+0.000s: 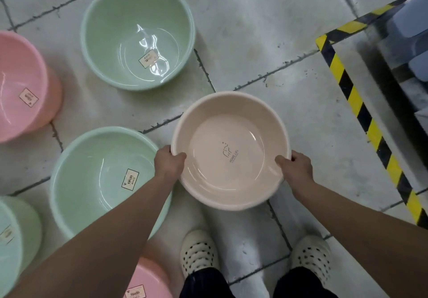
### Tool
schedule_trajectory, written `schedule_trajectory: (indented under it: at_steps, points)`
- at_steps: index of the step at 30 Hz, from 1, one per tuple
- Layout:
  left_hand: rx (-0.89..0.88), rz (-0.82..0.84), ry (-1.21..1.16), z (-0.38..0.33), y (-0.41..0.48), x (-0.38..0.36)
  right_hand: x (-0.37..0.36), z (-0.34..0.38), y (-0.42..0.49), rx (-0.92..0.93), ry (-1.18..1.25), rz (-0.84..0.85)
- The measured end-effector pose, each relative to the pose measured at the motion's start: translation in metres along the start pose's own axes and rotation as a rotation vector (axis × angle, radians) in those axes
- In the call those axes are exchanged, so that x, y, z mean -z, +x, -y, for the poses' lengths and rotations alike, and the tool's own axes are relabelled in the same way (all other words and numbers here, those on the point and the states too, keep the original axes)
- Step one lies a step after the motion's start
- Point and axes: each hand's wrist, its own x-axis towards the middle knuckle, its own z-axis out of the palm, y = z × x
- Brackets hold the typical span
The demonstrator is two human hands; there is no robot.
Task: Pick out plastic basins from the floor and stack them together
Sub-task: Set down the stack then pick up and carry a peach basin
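Note:
A beige plastic basin [231,126] with a small printed logo inside is held in front of me above the floor. My left hand [168,162] grips its left rim, thumb inside the bowl. My right hand [295,166] grips the right rim the same way. To the left on the floor lie a green basin [97,181] near my left arm and another green basin [136,19] farther away, both upright with labels inside.
A pink basin [20,84] sits at the far left, a green one [11,239] at the lower left edge, a pink one [150,281] by my left foot. Yellow-black hazard tape [361,110] borders a shelf with blue items at the right. My white clogs stand on grey tiles.

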Motion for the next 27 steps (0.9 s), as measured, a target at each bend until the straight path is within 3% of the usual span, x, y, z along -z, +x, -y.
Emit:
schedule_trajectory:
  at_steps: [9, 15, 21, 27]
  points:
    - [0.024, -0.051, -0.023, 0.029, 0.008, -0.033, -0.017, -0.032, 0.023, 0.059, 0.136, -0.066]
    - [-0.051, 0.045, 0.011, 0.028, -0.006, -0.029, 0.001, -0.036, 0.016, 0.077, 0.144, -0.043]
    - [-0.184, 0.109, 0.037, -0.023, -0.069, -0.046, 0.077, -0.064, -0.029, -0.001, 0.266, -0.106]
    - [-0.350, 0.276, 0.168, -0.073, -0.164, -0.085, 0.182, -0.107, -0.097, -0.112, 0.386, -0.286]
